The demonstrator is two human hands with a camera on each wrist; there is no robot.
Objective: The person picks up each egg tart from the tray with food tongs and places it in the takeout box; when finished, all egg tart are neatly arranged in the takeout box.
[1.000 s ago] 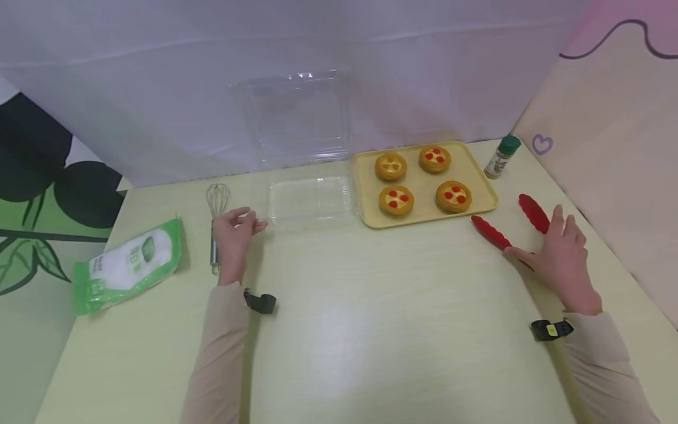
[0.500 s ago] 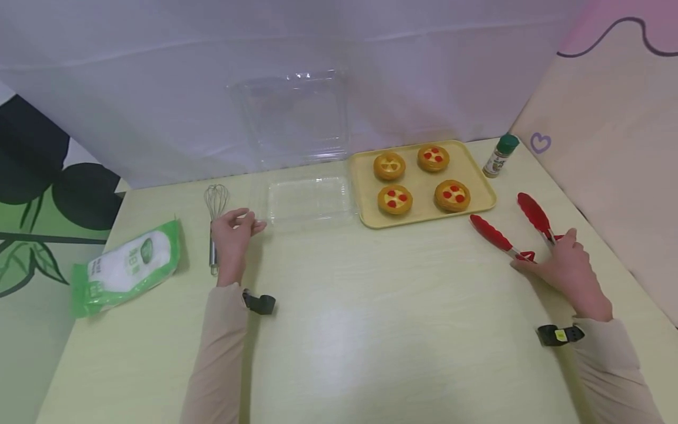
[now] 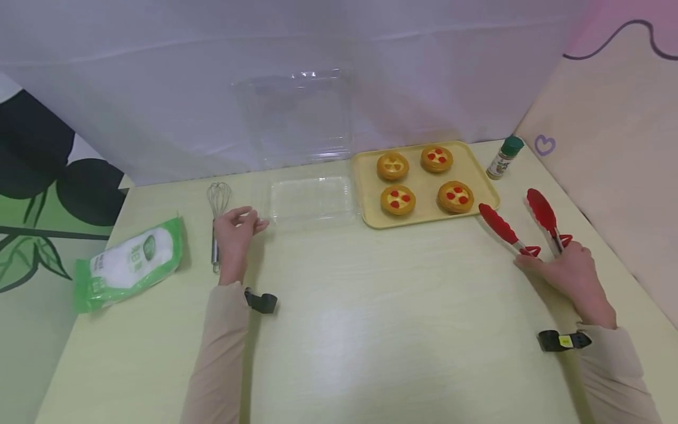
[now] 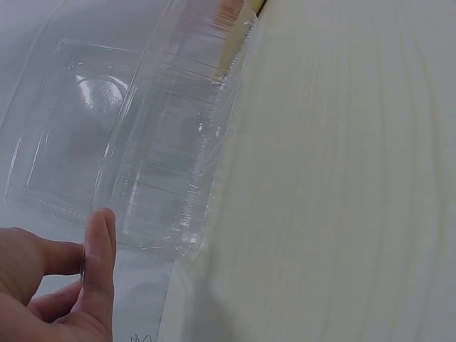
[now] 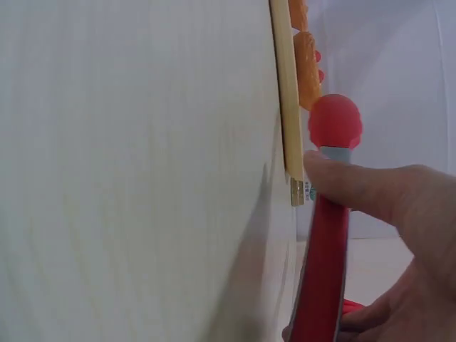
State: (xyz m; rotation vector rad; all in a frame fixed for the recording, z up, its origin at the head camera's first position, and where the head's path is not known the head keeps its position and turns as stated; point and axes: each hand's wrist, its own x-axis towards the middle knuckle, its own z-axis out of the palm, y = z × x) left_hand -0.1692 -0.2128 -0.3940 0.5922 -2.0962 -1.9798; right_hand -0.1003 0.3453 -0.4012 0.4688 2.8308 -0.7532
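My left hand (image 3: pixel 233 235) pinches the near-left rim of a clear plastic hinged box (image 3: pixel 311 199), whose lid stands raised at the back. The left wrist view shows the box's edge (image 4: pixel 153 185) between thumb and fingers. On the right, my right hand (image 3: pixel 572 277) grips red-tipped tongs (image 3: pixel 498 225) around their arms, the two tips spread apart and pointing toward the tray. In the right wrist view the thumb lies on one red tong arm (image 5: pixel 324 263). Several egg tarts (image 3: pixel 455 196), most dotted red on top, sit on a yellow tray (image 3: pixel 421 184) beside the box.
A whisk (image 3: pixel 219 200) lies just left of my left hand. Further left is a green and white bag (image 3: pixel 135 259). A green-capped seasoning bottle (image 3: pixel 504 158) stands behind the tongs. A pale curtain (image 3: pixel 424 76) hangs along the table's back edge.
My right hand has gone from spread fingers over the tongs to gripping them, drawing slightly back and right. The tongs have shifted a little right. My left hand stays at the box rim.
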